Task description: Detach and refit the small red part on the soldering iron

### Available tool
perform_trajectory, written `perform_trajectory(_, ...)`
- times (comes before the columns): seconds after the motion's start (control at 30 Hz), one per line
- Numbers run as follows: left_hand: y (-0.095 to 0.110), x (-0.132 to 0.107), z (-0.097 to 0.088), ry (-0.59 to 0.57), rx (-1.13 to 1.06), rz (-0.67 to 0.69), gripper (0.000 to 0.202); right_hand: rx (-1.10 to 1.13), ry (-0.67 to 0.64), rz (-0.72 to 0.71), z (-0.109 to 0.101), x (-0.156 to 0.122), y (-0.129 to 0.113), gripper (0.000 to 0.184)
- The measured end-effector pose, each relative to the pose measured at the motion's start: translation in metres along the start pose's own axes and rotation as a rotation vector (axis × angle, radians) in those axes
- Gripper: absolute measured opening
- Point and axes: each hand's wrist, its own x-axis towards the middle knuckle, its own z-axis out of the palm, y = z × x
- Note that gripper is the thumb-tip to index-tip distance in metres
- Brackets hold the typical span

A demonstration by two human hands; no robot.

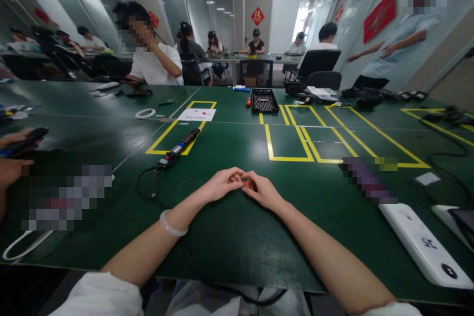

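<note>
Over the near middle of the green table, my left hand [225, 183] and my right hand [264, 191] meet at the fingertips, both with curled fingers. Between them a small orange piece [245, 184] shows, pinched by the fingers; it is too small and too covered to tell its kind. Left of my hands lies a pen-shaped electric screwdriver [181, 148] with a black tip and a cable, apart from both hands. A pale bangle [173, 224] circles my left wrist.
Yellow tape outlines [291, 159] mark the green table [237, 256]. A black tray of small parts [264, 101] stands at the back beside a red tool [248, 102]. A white power bank [425, 247] lies at right. Another person's hand [15, 173] holds a dark object at left.
</note>
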Motion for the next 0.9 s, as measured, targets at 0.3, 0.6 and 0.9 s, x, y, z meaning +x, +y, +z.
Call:
perform_trajectory(0.3,-0.006,-0.003,0.004,-0.023,-0.324,-0.113,0.034,-0.006,-0.004,0.018,0.001,0.001,-0.004,0.014)
perform_trajectory(0.6,-0.007,-0.003,0.005,0.008,-0.303,-0.121,0.03,0.157,0.017,0.041,-0.001,0.002,-0.006,0.013)
perform_trajectory(0.9,0.008,-0.01,0.005,0.087,-0.02,0.037,0.028,0.433,0.007,0.144,0.0,0.006,0.004,0.033)
